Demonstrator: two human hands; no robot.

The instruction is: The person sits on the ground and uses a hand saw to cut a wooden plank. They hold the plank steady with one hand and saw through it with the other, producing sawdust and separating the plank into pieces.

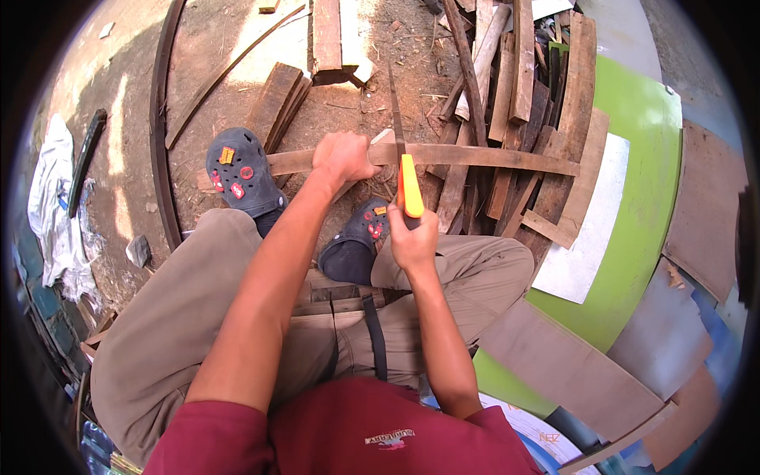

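A long narrow wooden plank [491,157] lies crosswise in front of me. Its left part is under my left clog [235,170], and its right part reaches over a wood pile. My left hand [346,157] is closed around the plank, left of the saw. My right hand [414,237] grips the yellow and black handle of a hand saw [409,186]. The saw's thin blade points away from me and crosses the plank just right of my left hand. My right clog [356,233] rests on the ground, nearer to me than the plank.
Scrap wood [507,95] is heaped at the right, beside a green panel [633,150] with a white sheet [590,222]. Short wood blocks [277,103] lie beyond my left foot. A dark curved strip [161,119] and a white cloth [57,198] are on the left.
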